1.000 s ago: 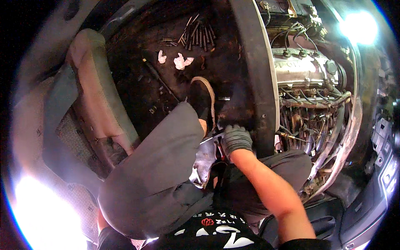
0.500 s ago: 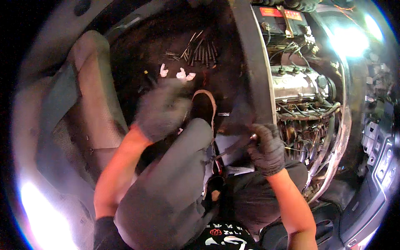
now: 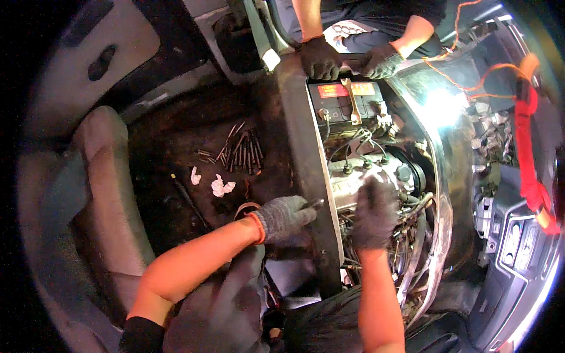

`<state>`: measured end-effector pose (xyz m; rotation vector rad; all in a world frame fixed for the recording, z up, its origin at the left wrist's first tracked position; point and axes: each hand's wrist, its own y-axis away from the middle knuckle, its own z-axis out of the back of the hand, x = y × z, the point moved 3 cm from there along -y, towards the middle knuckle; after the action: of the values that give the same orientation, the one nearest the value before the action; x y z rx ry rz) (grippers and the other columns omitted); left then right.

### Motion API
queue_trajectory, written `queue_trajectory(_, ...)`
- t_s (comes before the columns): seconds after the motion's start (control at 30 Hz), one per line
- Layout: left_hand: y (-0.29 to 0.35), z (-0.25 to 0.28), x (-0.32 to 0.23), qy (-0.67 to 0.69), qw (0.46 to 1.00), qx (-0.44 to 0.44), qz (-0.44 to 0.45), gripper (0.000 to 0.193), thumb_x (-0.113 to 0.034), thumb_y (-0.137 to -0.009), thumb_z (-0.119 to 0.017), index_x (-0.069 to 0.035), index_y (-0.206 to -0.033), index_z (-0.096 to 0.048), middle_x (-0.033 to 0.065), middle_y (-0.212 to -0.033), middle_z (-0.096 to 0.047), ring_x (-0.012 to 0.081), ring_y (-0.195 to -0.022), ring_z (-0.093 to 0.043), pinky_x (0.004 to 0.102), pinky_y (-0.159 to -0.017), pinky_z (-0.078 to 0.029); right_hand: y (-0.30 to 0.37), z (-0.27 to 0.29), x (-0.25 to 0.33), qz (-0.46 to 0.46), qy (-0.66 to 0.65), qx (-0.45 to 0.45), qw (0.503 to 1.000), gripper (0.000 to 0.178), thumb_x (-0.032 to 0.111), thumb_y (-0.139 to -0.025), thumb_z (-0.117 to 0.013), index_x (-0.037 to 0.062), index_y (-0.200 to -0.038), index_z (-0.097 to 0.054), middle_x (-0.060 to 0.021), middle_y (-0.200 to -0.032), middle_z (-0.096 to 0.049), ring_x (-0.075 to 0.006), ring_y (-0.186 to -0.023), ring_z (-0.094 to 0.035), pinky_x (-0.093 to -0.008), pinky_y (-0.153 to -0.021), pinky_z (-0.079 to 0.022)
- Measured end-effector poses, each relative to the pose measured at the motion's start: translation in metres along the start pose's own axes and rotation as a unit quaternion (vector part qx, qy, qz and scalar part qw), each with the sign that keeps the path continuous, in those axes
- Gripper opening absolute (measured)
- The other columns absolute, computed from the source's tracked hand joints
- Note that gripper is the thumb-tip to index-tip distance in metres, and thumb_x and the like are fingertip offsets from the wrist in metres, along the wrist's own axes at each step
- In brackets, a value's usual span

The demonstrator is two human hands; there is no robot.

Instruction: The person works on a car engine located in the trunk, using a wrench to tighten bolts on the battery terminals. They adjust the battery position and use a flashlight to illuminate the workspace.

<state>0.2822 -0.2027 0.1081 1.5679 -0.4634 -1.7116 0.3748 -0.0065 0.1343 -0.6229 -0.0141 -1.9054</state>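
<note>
My left hand (image 3: 284,217), in a grey glove, reaches over the dark floor to the edge of the engine bay. Its fingers are closed around a small shiny metal piece (image 3: 319,203), mostly hidden, so its kind is unclear. My right hand (image 3: 375,215), in a dark glove, hovers over or touches the engine (image 3: 352,183). Motion smears its fingers, and whether it holds anything is hidden. Beyond it, cables run to the silver engine cover. Farther off, a spanner (image 3: 355,105) lies across the black battery (image 3: 335,109).
Another person's gloved hands (image 3: 322,59) rest at the battery's far edge. Several long bolts (image 3: 244,150) and crumpled white tissues (image 3: 220,187) lie on the floor, near a black rod with a yellow tip (image 3: 189,199). A seat (image 3: 109,194) stands left; a red strap (image 3: 525,147) hangs right.
My left hand has moved right toward the bay edge and now pinches a small metal piece. My right hand has moved forward over the engine. The view has shifted, showing more of the other person.
</note>
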Motion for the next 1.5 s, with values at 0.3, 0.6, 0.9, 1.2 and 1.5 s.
queue_trajectory(0.3,-0.157,0.184,-0.025,-0.082,0.909,-0.347,-0.216,0.035,-0.033,-0.083,-0.074,-0.005,-0.104,-0.071,0.0219,-0.101,-0.07,0.0345,-0.1,-0.069,0.0438,-0.086,-0.052,-0.099,-0.103,-0.015,-0.141,-0.208,0.206,0.946,0.045,0.038,-0.098,-0.06,0.0034,-0.127,-0.06,-0.0176,-0.116,-0.068,-0.0321,-0.093,-0.066,-0.0428,-0.088,-0.05)
queue_trajectory(0.6,-0.243,0.199,-0.05,-0.422,0.874,-0.237,0.043,0.029,-0.023,-0.088,-0.064,-0.011,-0.111,-0.076,0.0124,-0.114,-0.074,0.0279,-0.101,-0.073,0.0411,-0.083,-0.058,-0.088,-0.113,-0.028,-0.099,-0.182,0.108,0.972,0.037,0.032,-0.104,-0.051,0.0057,-0.128,-0.058,-0.0144,-0.1,-0.066,-0.0271,-0.087,-0.061,-0.0371,-0.077,-0.052)
queue_trajectory(0.9,-0.285,0.188,-0.067,-0.434,0.873,-0.216,0.05,0.032,-0.033,-0.084,-0.07,-0.011,-0.106,-0.077,0.0124,-0.108,-0.074,0.0267,-0.095,-0.073,0.0413,-0.08,-0.057,-0.096,-0.14,-0.042,-0.073,-0.056,0.224,0.97,0.034,0.031,-0.102,-0.051,0.0089,-0.128,-0.058,-0.023,-0.108,-0.069,-0.0448,-0.1,-0.065,-0.0521,-0.084,-0.05)
queue_trajectory(1.2,-0.285,0.194,-0.024,-0.442,0.865,-0.238,0.02,0.045,-0.045,-0.081,-0.073,-0.007,-0.105,-0.076,0.0201,-0.108,-0.072,0.0337,-0.097,-0.071,0.0447,-0.082,-0.056,-0.059,-0.088,-0.031,-0.251,-0.438,0.169,0.847,0.032,0.025,-0.098,-0.064,0.0041,-0.121,-0.058,-0.006,-0.098,-0.065,-0.0183,-0.084,-0.06,-0.0332,-0.075,-0.051)
queue_trajectory(1.5,-0.033,0.102,0.063,-0.069,0.98,-0.077,0.167,0.037,-0.028,-0.084,-0.063,-0.001,-0.108,-0.063,0.0197,-0.081,-0.067,0.0309,-0.08,-0.068,0.0455,-0.07,-0.054,0.153,-0.047,0.013,-0.457,-0.469,0.299,0.694,0.032,0.02,-0.098,-0.064,0.0054,-0.126,-0.063,-0.0008,-0.095,-0.067,-0.0068,-0.075,-0.056,-0.0236,-0.064,-0.047)
